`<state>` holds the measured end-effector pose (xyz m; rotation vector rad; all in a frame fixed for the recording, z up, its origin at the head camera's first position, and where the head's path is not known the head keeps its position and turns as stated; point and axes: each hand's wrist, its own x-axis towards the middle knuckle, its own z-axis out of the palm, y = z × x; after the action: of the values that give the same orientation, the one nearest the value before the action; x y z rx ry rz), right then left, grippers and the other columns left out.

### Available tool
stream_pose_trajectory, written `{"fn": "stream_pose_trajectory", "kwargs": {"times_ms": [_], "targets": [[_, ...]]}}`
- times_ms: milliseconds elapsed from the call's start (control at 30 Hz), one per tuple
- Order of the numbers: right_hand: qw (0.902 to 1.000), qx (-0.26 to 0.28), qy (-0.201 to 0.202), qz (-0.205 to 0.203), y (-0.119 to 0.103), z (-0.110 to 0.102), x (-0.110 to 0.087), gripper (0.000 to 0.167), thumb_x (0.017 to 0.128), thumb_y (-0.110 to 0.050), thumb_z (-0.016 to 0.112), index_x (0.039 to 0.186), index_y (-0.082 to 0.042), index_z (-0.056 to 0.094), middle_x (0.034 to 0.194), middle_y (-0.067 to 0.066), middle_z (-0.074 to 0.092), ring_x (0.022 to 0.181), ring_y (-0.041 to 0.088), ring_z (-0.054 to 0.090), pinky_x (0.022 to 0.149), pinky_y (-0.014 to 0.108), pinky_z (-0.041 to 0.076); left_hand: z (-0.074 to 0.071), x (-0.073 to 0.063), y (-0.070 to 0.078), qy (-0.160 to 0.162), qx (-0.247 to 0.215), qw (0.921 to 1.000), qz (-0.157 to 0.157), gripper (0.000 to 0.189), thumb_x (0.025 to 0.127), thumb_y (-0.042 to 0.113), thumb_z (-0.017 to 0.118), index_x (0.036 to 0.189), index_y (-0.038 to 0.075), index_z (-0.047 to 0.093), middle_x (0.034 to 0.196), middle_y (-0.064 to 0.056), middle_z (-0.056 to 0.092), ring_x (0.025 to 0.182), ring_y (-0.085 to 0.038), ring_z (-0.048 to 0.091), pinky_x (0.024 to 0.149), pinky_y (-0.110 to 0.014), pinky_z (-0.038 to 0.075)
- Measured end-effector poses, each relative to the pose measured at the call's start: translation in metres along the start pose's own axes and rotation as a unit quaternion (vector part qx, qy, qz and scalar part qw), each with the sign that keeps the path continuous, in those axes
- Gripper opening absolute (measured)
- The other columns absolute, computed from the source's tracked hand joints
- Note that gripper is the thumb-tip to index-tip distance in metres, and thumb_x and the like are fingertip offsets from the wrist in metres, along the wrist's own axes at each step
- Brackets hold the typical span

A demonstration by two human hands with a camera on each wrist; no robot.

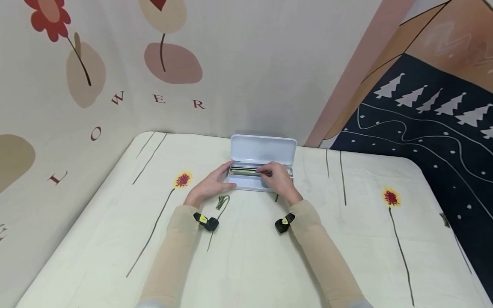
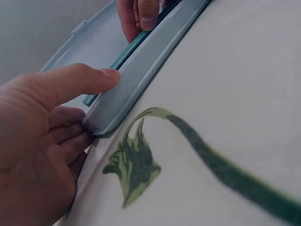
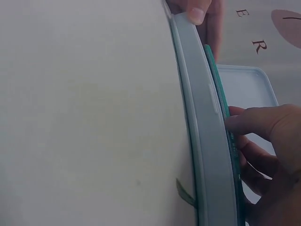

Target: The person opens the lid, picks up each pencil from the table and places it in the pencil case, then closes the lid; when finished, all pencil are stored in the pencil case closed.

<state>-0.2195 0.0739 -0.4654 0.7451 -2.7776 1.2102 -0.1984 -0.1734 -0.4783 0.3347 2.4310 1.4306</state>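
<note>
A light blue pencil case (image 1: 250, 183) lies on the white cloth, its lid (image 1: 263, 149) standing up at the back. Several coloured pencils (image 1: 243, 172) lie lengthwise inside. My left hand (image 1: 211, 183) grips the case's left end; in the left wrist view its thumb (image 2: 106, 80) presses on the front wall and the other fingers are around the end. My right hand (image 1: 278, 177) reaches into the right half, where thumb and fingers pinch a green pencil (image 3: 216, 77) along the front wall. The right fingertips are partly hidden behind the pencil and case.
The cloth-covered table (image 1: 246, 265) carries printed flowers, such as a red-and-yellow one (image 1: 182, 179) on the left. Behind the case rises a pale printed curtain (image 1: 269, 85), and a dark fabric with white trees (image 1: 431, 128) hangs at the right.
</note>
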Motion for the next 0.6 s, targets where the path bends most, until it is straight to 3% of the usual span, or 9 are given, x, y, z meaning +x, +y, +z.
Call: {"fn": "stream_pose_trajectory", "kwargs": {"times_ms": [300,600], "targets": [[0.9991,0.022,0.033,0.011,0.007,-0.016,-0.006,0.017,0.088,0.001,0.064,0.101,0.001,0.074,0.103,0.015,0.068,0.102,0.031,0.06,0.091,0.043,0.047,-0.002,-0.003,0.0,-0.001,-0.015,0.9999,0.003,0.086,0.086,0.013,0.071,0.155,0.009,0.02,0.158,-0.014,0.018,0.145,-0.032,0.011,0.116,-0.049,0.008],[0.9944,0.037,0.077,0.062,0.026,-0.05,-0.018,0.022,0.09,0.0,0.059,0.109,0.002,0.07,0.107,0.017,0.065,0.101,0.03,0.056,0.086,0.045,0.047,-0.005,-0.001,-0.001,0.014,-0.021,0.9995,0.021,0.08,0.087,0.014,0.07,0.153,0.006,0.025,0.157,-0.016,0.023,0.144,-0.034,0.014,0.116,-0.051,0.01]]}}
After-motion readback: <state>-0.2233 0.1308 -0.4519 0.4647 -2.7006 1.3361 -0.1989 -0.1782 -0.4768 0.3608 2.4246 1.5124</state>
